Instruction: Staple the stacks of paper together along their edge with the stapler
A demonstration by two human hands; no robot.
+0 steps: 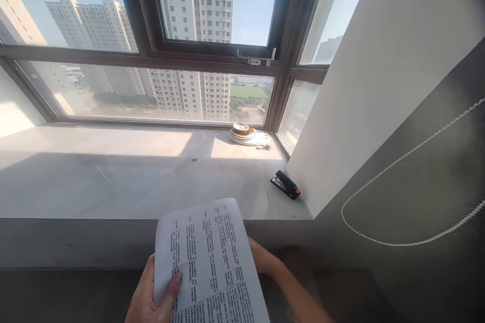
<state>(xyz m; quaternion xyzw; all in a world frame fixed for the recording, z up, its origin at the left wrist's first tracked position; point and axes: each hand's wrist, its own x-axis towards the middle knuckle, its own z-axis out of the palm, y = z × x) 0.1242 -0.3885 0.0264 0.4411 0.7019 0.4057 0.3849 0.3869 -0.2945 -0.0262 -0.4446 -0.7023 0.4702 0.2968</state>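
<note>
Many unreadably small printed lines [210, 247] cover paper [206, 267] in the left hand [149, 300].

1 bundle of printed paper [206, 257], individual sheets not countable; 2 hands on it or by it, left hand [149, 292] at 8 o'clock, right hand [258, 256], partly hidden, at 3. Bearings from the bundle: 1 small strip [194, 160] at 12 o'clock, 1 stack of round pieces [242, 137] at 1 (layers uncountable), 1 stapler [286, 185] between 1 and 2, 1 looped cord [397, 245] near 3.
</note>
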